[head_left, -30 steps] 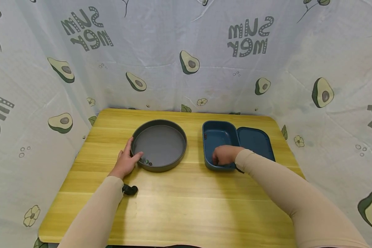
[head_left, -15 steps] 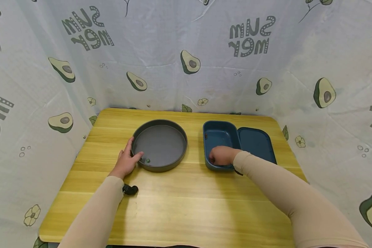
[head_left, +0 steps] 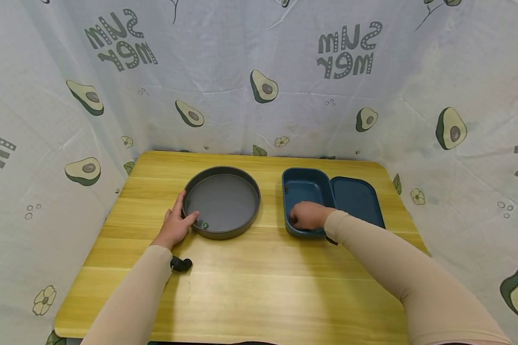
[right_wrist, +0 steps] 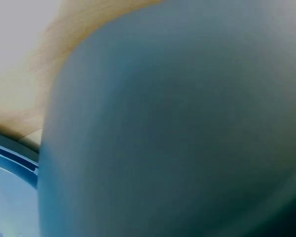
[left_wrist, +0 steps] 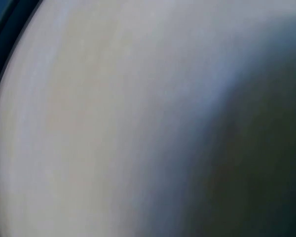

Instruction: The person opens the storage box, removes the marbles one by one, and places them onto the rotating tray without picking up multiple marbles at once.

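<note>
In the head view, my left hand [head_left: 175, 225] rests at the left side of a round dark grey pan [head_left: 253, 216]. Its thumb reaches over the rim, and the fingers lie spread along the outer wall. A small green bead-like piece [head_left: 205, 225] sits in the pan near the thumb. To the right, my right hand [head_left: 309, 215] reaches down into the front of a blue rectangular box [head_left: 306, 175]. Those fingers bend downward; their tips, and anything between them, are hidden. Small dark reddish pieces [head_left: 286, 189] lie by the box's left wall. Both wrist views are mostly blurred.
A flat blue lid [head_left: 356, 196] lies against the box's right side. The yellow wooden table [head_left: 250, 287] meets a printed cloth [head_left: 224, 62] behind it. A black strap piece [head_left: 181, 264] hangs at the left wrist.
My right hand has shifted slightly left inside the box. A dark reddish piece showed beside the green one in the pan a second ago; now only the green shows. The left hand stays put.
</note>
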